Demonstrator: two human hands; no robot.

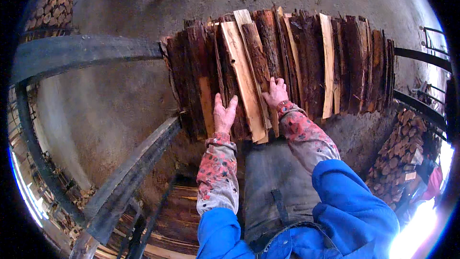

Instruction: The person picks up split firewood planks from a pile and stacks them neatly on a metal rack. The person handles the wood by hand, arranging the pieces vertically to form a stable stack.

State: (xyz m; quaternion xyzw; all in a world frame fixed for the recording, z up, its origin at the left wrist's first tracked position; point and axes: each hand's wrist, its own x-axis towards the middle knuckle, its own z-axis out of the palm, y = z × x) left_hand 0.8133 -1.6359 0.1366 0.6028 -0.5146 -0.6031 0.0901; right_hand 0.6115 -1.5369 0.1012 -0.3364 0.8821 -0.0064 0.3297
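Atop the row of slabs point(354, 62), the pale board point(242, 76) runs away and slightly leftward, about equally near the wide-spread left hand point(224, 116) on its left and the loosely curled right hand point(276, 93), whose grip I cannot tell.

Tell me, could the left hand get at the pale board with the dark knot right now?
Probably yes: the left hand is just left of the pale board, and nothing seems to stand between them.
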